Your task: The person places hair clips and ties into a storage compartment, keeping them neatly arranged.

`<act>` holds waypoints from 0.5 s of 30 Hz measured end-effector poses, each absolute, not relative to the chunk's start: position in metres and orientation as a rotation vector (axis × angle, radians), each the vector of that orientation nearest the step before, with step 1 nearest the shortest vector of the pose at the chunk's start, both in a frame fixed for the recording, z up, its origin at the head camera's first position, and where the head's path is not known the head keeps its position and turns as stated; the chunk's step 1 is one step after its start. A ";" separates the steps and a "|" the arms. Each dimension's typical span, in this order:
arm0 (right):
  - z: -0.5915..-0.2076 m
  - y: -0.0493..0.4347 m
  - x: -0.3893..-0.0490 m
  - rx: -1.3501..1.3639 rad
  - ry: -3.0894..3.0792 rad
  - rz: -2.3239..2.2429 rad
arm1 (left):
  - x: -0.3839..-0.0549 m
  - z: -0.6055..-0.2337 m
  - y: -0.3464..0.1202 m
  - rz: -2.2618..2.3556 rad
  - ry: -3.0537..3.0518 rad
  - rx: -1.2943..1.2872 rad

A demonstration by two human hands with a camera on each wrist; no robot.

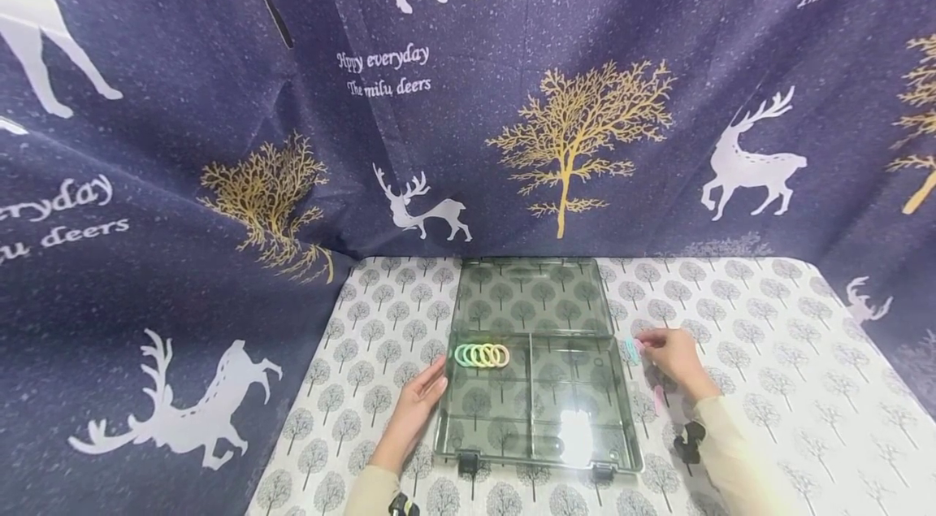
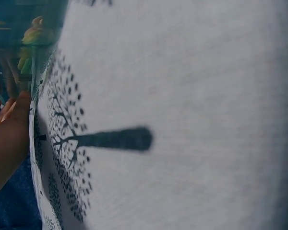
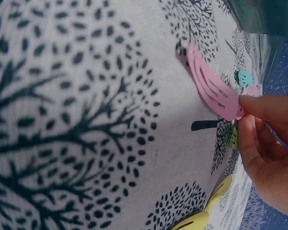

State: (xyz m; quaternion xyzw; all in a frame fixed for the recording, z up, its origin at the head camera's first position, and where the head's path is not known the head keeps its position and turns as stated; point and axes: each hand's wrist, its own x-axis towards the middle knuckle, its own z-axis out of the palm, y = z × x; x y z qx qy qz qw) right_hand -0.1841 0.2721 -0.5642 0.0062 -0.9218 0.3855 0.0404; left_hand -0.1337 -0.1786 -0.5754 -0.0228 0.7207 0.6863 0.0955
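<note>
A table (image 1: pixel 797 402) covered in white cloth with dark tree prints stands before navy hangings (image 1: pixel 453 134) bearing white deer, gold trees and lettering. On it a see-through greenish box (image 1: pixel 486 410) lies open, its lid (image 1: pixel 530 297) on the far side, overlapping pastel rings (image 1: pixel 481 355) at the far end of its left compartment. The left hand (image 1: pixel 417 402) rests extended fingers against the box's left wall; its wrist view cuts it off.

Right of the box, the right hand (image 1: pixel 673 357) pinches a pink piece (image 3: pixel 240 113), mostly hidden by thumb and finger. A green clip (image 3: pixel 234 136) is partly covered; a yellow clip (image 3: pixel 199 218) is cut off. Beside the pinch, a slotted pink clip (image 3: pixel 213 88) points its broad end toward the fingertips, long axis roughly near to far; whether the pinched piece belongs to it, I cannot tell.
</note>
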 end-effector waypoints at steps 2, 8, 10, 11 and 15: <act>-0.564 0.271 -0.184 0.003 -2.819 1.191 | -0.134 -0.575 -0.178 2.039 2.130 -0.072; -0.559 0.272 -0.182 -0.063 -2.800 1.203 | -0.134 -0.576 -0.178 2.045 2.124 -0.061; -0.556 0.271 -0.182 -0.078 -2.778 1.244 | -0.135 -0.577 -0.178 2.038 2.130 -0.066; -0.554 0.271 -0.182 -0.083 -2.764 1.271 | -0.135 -0.578 -0.178 2.037 2.128 -0.073; -0.545 0.266 -0.181 -0.097 -2.719 1.337 | -0.136 -0.579 -0.179 2.036 2.134 -0.070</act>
